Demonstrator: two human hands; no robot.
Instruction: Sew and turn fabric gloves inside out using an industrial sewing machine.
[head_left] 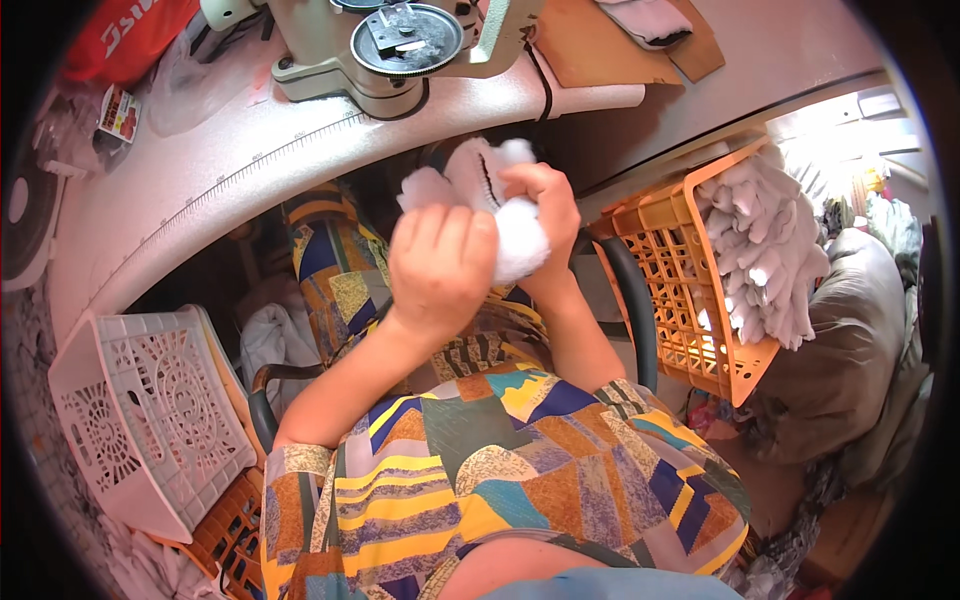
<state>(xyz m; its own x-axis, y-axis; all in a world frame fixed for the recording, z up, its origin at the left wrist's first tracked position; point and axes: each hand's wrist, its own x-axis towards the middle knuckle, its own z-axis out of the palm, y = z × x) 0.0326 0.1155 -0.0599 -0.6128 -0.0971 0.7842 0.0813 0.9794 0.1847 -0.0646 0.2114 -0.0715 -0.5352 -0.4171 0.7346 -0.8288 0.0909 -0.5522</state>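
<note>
In the head view, a soft white fabric piece (466,175), perhaps a sock, with a dark-edged slit or seam, is held up over my lap below the machine. My left hand (441,265) is curled closed on its lower left part, back of the hand toward me. My right hand (545,215) grips its right side, thumb and fingers bent by the slit. A bunched, bright white part (520,245) bulges out between the two hands. The fingertips of my left hand are hidden.
A machine (384,92) with round plates stands on the curved worktop (200,200); cardboard (580,55) lies at upper right. An orange crate (676,250) of white knit pieces (755,240) is at my right beside a chair arm (635,300). A white plastic basket (150,420) sits at my left.
</note>
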